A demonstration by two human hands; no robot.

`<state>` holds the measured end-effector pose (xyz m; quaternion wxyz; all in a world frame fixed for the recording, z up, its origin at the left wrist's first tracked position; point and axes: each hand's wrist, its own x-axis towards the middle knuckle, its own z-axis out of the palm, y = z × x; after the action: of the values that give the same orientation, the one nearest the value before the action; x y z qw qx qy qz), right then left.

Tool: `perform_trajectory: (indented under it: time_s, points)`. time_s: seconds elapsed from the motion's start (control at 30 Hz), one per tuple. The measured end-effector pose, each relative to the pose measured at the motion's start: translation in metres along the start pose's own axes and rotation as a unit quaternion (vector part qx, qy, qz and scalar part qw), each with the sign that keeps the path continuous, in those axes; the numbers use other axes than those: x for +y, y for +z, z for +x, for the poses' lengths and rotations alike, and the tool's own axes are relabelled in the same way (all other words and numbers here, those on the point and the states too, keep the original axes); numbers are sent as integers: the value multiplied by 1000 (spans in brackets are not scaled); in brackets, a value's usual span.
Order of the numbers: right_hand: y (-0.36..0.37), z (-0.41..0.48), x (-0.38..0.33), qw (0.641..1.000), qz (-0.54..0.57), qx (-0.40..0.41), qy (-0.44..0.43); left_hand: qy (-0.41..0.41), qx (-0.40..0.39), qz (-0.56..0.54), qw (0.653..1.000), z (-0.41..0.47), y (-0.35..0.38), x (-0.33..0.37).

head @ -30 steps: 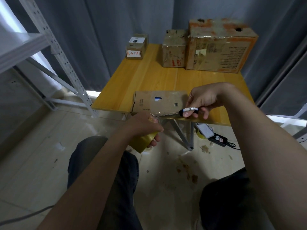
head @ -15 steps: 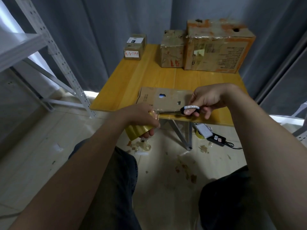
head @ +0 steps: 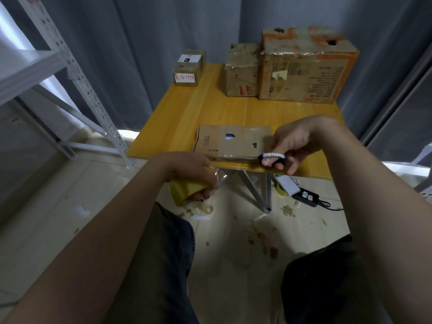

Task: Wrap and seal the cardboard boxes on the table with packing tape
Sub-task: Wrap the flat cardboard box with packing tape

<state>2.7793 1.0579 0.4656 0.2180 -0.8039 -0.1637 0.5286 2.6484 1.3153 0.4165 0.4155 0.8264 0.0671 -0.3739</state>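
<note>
A flat cardboard box (head: 230, 142) with two small holes lies at the near edge of the yellow table (head: 210, 111). My left hand (head: 189, 170) grips a yellow roll of packing tape (head: 184, 189) below the table edge, with clear tape stretched up toward the box. My right hand (head: 294, 142) holds scissors (head: 272, 157) with black handles, their blades lying along the box's near edge. Three more boxes stand at the back: a small one (head: 189, 71), a medium one (head: 242, 71) and a large one (head: 304, 66).
A white metal shelf rack (head: 77, 73) stands at the left. Grey curtains hang behind the table. On the floor under the table lie a power strip (head: 304, 195), a white device and tape scraps. My knees are below the hands.
My left hand with the tape roll has moved up and left, closer to the table edge. The right hand and scissors stay at the box's near edge.
</note>
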Motion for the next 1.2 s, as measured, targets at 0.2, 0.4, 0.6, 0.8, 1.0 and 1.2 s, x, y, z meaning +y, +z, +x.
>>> perform_trajectory:
  time_s: [0.2,0.4,0.6,0.8,1.0,1.2]
  points:
    - [6,-9,-11,999,-32,-22,2,49,45,-59,996,3,-1,-3]
    - [18,-10,-7,999,-32,-21,-8,80,35,-94,992,-4,-1,-3]
    - [24,-8,3,999,-7,-21,-28,191,25,-380,905,-16,-10,-7]
    - [27,-7,3,999,-6,-24,-19,198,88,-791,572,29,2,30]
    - [28,-4,10,996,-24,-87,10,189,208,-759,588,56,0,45]
    - [19,-20,45,986,115,-83,-90,223,192,-792,535,57,3,42]
